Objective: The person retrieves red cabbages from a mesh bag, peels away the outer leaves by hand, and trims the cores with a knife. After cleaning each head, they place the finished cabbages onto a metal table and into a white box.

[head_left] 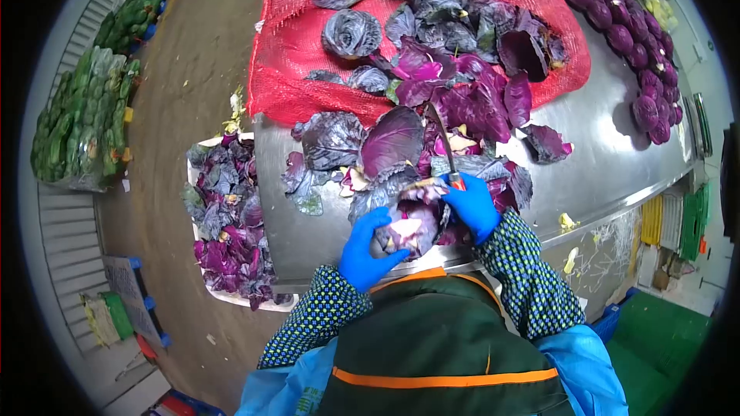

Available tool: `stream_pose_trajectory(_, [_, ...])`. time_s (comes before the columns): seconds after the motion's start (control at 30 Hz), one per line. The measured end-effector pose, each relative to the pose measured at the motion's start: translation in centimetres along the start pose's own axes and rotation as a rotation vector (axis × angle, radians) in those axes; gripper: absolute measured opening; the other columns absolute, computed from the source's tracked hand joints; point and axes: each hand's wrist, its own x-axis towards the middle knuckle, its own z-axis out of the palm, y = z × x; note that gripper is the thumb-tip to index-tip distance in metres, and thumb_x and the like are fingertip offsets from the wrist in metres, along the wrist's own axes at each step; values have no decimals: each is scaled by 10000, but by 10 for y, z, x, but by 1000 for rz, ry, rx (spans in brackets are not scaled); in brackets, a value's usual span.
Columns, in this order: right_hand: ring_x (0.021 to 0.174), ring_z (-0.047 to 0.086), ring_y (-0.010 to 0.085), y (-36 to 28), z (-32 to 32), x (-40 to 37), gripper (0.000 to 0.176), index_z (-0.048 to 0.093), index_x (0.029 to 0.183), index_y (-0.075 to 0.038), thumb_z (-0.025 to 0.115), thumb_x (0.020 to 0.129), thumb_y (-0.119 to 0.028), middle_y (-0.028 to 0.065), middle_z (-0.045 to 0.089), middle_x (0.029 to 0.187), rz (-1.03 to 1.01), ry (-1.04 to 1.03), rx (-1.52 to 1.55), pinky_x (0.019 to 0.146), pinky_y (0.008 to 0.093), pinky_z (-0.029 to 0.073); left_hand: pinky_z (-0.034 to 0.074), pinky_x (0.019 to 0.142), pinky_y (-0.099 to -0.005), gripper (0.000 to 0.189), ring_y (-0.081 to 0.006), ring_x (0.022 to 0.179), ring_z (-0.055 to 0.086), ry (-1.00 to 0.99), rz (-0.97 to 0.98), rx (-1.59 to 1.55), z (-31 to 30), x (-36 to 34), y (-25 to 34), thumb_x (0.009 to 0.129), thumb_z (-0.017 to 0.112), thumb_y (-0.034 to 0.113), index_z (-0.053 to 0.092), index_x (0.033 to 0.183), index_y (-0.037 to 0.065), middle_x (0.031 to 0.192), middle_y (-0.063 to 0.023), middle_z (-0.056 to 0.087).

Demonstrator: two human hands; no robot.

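Bright, even overhead light — soft glare sliding across the steel worktop (pixel 609 146), short shadows under the leaves. Heavy fisheye bend, black vignette ringing the frame — edges smeared, centre reasonably sharp.

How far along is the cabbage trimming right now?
Done: a row of trimmed heads lies far right on the table, and a crate of leaves sits below its edge. In hand: left hand holds a cabbage, right hand a knife at it. Left: a few leafy heads on the red sack.
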Motion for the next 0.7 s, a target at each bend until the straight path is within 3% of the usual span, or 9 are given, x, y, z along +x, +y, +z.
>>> stream_pose_trajectory(0.07, [742, 577, 110, -10, -5, -5, 196, 617, 959, 11, 612, 798, -101, 58, 648, 833, -32, 11, -27, 673, 253, 470, 425, 950, -359, 496, -265, 1166, 468, 17, 37, 31, 5, -1, -5, 685, 767, 79, 491, 1097, 62, 1258, -155, 430])
stream_pose_trajectory(0.13, [655, 590, 122, -15, -7, 3, 195, 608, 980, -24, 580, 817, -126, 43, 638, 772, -35, 8, 647, 592, 241, 475, 441, 927, -341, 534, -276, 1152, 471, 6, 4, 18, 15, 2, -16, 667, 764, 61, 483, 1121, 78, 1245, -143, 429])
stream_pose_trajectory(0.17, [551, 564, 117, 6, -24, 5, 179, 603, 978, -55, 553, 828, -140, 18, 608, 696, 236, 176, 668, 492, 233, 455, 465, 885, -324, 568, -252, 1137, 474, 47, 131, 103, 20, 13, -13, 669, 730, 9, 451, 1158, 86, 1196, -129, 449])
stream_pose_trajectory(0.27, [587, 566, 88, 5, -29, -2, 196, 614, 994, -57, 568, 830, -154, 7, 621, 728, 210, 185, 650, 471, 211, 430, 487, 830, -310, 534, -225, 1073, 518, 79, 142, -26, 32, 34, -19, 706, 670, 2, 430, 1177, 76, 1125, -103, 484])
stream_pose_trajectory(0.3, [757, 597, 102, -12, -31, -24, 241, 622, 1020, -30, 588, 830, -174, 43, 653, 864, 102, 102, 269, 606, 221, 462, 497, 808, -311, 473, -209, 992, 559, 24, -452, -731, 28, 42, -24, 747, 608, 44, 417, 1180, 70, 1044, -79, 511])
stream_pose_trajectory(0.4, [860, 595, 132, -44, -31, -54, 248, 633, 972, 4, 593, 833, -198, 68, 648, 944, 73, 32, 147, 759, 272, 462, 513, 824, -349, 483, -207, 954, 577, -89, -667, -1048, 14, 42, -55, 813, 580, 120, 388, 1256, 93, 1060, -86, 538])
stream_pose_trajectory(0.53, [715, 576, 90, -26, -57, -40, 213, 595, 979, -36, 585, 839, -197, 27, 620, 828, 42, 517, 607, 610, 200, 444, 507, 854, -409, 475, -226, 1110, 510, -154, -542, -776, 36, 43, -63, 859, 564, 140, 372, 1291, 98, 1298, -121, 419])
stream_pose_trajectory(0.6, [582, 526, 79, -76, -32, -52, 249, 607, 1003, -34, 597, 840, -223, 11, 608, 788, -194, 484, 483, 517, 209, 413, 496, 872, -446, 540, -245, 1183, 448, -197, -635, -799, 37, 60, -41, 851, 577, 99, 327, 1328, 129, 1343, -117, 372])
stream_pose_trajectory(0.7, [609, 552, 72, -90, -35, -76, 282, 612, 1009, -14, 602, 832, -234, 28, 615, 807, 43, 389, 167, 485, 222, 417, 482, 880, -490, 638, -266, 1216, 408, -188, -720, -1064, 50, 67, 6, 861, 572, 83, 226, 1382, 211, 1318, -110, 386])
